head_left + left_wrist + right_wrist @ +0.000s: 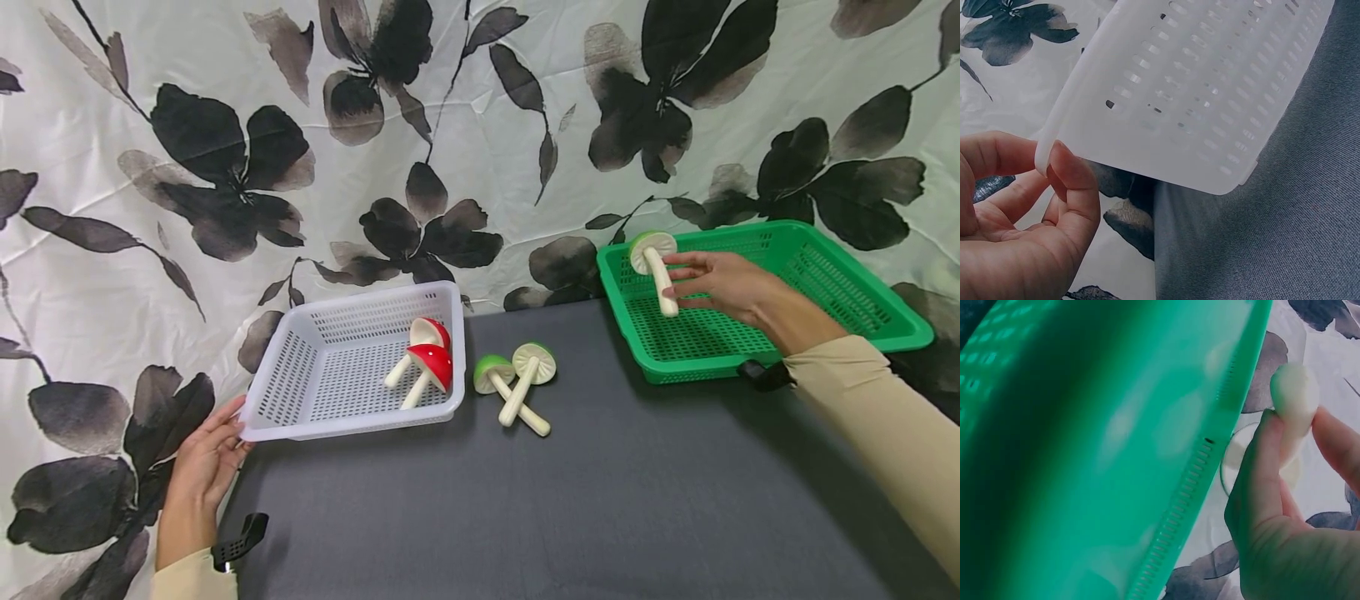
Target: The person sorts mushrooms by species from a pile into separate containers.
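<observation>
The white basket [352, 426] looks plastic, grey cloth [525, 517] matt.

Mushroom caps [437, 365] are red or green; white cloth [491, 158] is black-flowered.

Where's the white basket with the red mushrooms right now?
In the head view, the white basket is on the left side, just left of two crossed green-capped mushrooms. The left hand pinches its near left corner.
</observation>
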Tool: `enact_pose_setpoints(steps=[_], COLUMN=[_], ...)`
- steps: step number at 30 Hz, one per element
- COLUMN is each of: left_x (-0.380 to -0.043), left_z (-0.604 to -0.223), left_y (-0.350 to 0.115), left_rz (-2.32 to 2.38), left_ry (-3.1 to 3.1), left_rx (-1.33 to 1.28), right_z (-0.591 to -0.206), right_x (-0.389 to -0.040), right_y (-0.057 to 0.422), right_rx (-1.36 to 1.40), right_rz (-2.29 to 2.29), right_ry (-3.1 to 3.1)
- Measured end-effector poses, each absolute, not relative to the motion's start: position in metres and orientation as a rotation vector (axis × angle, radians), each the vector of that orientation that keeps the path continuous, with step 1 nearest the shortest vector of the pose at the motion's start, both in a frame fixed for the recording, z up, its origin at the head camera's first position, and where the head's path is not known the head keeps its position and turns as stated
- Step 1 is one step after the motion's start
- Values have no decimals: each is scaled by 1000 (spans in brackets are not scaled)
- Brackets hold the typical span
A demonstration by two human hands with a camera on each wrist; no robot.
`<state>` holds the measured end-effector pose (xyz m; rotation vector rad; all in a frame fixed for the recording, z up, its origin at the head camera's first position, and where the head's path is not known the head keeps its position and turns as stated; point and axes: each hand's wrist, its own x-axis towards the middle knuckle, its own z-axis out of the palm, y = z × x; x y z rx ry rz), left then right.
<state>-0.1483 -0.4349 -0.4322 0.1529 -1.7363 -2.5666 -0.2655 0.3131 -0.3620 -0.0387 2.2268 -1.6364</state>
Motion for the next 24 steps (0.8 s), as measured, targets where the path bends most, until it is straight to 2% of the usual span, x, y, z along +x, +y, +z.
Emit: enact_pose_setpoints(steps=[7,24], left_x=[-148,-145], left_z=[-432,-434], left_y=[-434,-433], left_rz=[-2582,-2549], left_ry=[-1727,-1746], left_rx=[143,134], right_z=[-362,-362], right_x=[-267,-245], right_y=[315,297], right_rx=[-158,-218], right_rz=[-1419,-1559], right_ry=[2336,2342])
